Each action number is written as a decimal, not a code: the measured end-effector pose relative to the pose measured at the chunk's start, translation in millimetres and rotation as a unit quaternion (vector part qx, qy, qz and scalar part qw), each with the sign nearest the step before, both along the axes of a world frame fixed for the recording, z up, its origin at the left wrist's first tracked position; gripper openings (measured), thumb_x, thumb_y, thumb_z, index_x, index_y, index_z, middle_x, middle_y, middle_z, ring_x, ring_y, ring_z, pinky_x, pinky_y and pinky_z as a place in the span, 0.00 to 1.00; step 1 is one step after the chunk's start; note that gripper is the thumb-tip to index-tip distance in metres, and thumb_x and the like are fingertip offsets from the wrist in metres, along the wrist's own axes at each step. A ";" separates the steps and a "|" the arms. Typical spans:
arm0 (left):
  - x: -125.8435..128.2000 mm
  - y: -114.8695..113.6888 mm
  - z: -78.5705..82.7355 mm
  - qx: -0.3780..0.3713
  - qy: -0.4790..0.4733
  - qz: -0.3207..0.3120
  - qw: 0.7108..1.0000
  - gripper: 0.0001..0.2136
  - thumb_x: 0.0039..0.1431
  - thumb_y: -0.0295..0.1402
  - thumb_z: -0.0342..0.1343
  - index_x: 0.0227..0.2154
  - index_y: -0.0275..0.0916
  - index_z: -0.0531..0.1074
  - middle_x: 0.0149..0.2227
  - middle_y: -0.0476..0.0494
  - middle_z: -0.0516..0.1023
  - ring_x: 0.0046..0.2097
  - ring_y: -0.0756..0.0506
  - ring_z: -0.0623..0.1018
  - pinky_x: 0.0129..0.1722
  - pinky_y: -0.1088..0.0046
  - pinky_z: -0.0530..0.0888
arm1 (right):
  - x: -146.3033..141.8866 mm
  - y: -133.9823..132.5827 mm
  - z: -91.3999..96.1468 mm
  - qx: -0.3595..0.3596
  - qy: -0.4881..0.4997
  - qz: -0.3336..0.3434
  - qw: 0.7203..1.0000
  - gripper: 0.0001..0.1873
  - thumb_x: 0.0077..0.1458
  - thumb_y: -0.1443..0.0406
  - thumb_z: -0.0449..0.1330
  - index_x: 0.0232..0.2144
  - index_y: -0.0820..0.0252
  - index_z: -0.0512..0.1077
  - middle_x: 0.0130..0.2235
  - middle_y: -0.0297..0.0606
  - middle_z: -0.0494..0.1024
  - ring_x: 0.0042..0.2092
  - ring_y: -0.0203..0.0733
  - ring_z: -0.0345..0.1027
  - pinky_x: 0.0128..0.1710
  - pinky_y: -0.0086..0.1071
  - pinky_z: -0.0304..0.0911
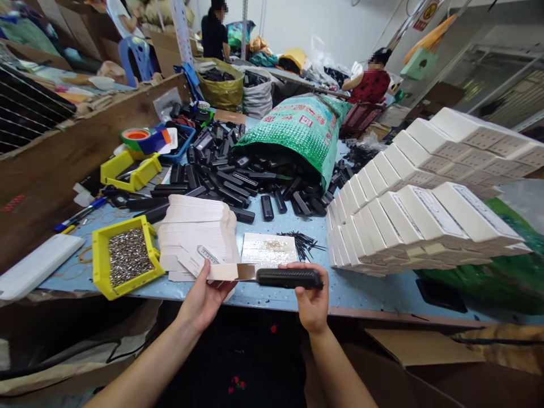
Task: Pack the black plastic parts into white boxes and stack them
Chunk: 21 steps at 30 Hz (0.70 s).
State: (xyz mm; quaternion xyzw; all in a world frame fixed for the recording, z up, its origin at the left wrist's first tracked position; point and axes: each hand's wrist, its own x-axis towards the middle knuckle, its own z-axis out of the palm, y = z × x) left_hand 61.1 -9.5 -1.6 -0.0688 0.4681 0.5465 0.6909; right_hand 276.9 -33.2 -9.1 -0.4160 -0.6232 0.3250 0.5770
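Observation:
My left hand (200,301) is closed around a small white carton (225,272), its open end facing right. In my right hand (313,309) lies a black oblong device (289,277) with a textured side. The device's left end is at the carton's open flap; whether it is inside cannot be made out. Behind my left hand stands a stack of flat white cartons (199,224). A shallow white tray (255,241) with small shiny bits sits beyond the device, next to a pile of thin black sticks (304,245).
A yellow bin (102,266) of small metal parts stands at left, with another yellow bin (142,177) behind. Black oblong pieces (229,187) spill from a green woven sack (293,127). Stacked white boxes (382,218) rise at right. Several people work in the background.

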 end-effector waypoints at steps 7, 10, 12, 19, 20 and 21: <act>9.7 -11.2 -2.4 0.004 -0.006 -0.017 1.000 0.11 0.66 0.33 0.47 0.42 0.35 0.72 0.39 0.41 0.79 0.36 0.47 0.81 0.34 0.71 0.82 | 0.0 8.9 55.0 -0.029 -0.135 0.042 0.990 0.14 0.58 0.62 0.58 0.47 0.55 0.63 0.61 0.47 0.60 0.63 0.50 0.53 0.60 0.48 0.57; 5.8 -20.2 -3.8 0.015 0.037 -0.093 0.995 0.11 0.65 0.33 0.48 0.45 0.37 0.71 0.44 0.39 0.78 0.39 0.45 0.80 0.38 0.68 0.81 | 10.6 1.7 59.4 -0.019 -0.203 0.079 0.976 0.17 0.56 0.63 0.61 0.47 0.54 0.62 0.62 0.46 0.59 0.63 0.50 0.54 0.58 0.45 0.60; 2.2 -26.6 -5.4 0.041 0.101 -0.198 0.974 0.15 0.60 0.38 0.55 0.46 0.36 0.71 0.48 0.36 0.76 0.46 0.40 0.78 0.43 0.62 0.79 | 11.0 -6.9 56.5 -0.003 -0.161 0.086 0.983 0.21 0.55 0.63 0.63 0.49 0.52 0.60 0.58 0.45 0.65 0.59 0.47 0.61 0.54 0.42 0.64; 8.9 -25.1 -16.3 0.344 0.519 -0.343 0.703 0.32 0.35 0.31 0.71 0.48 0.44 0.69 0.49 0.41 0.75 0.53 0.36 0.73 0.53 0.61 0.69 | 23.7 15.0 19.1 -0.078 -0.185 0.129 0.971 0.20 0.59 0.56 0.57 0.52 0.52 0.65 0.47 0.39 0.76 0.47 0.43 0.73 0.46 0.36 0.69; 13.3 -22.7 -18.3 0.348 0.524 -0.379 0.679 0.30 0.39 0.32 0.68 0.49 0.44 0.67 0.46 0.42 0.77 0.47 0.37 0.76 0.49 0.62 0.72 | 34.0 29.0 8.5 -0.104 -0.258 0.084 0.957 0.16 0.62 0.57 0.53 0.51 0.53 0.67 0.45 0.38 0.77 0.46 0.42 0.73 0.47 0.37 0.69; 17.4 -20.4 -20.2 0.344 0.531 -0.399 0.664 0.29 0.42 0.33 0.66 0.50 0.44 0.66 0.42 0.43 0.78 0.43 0.39 0.78 0.44 0.64 0.73 | 46.4 43.9 -3.0 -0.130 -0.328 0.006 0.936 0.15 0.65 0.60 0.48 0.48 0.55 0.70 0.43 0.39 0.78 0.46 0.42 0.73 0.47 0.37 0.68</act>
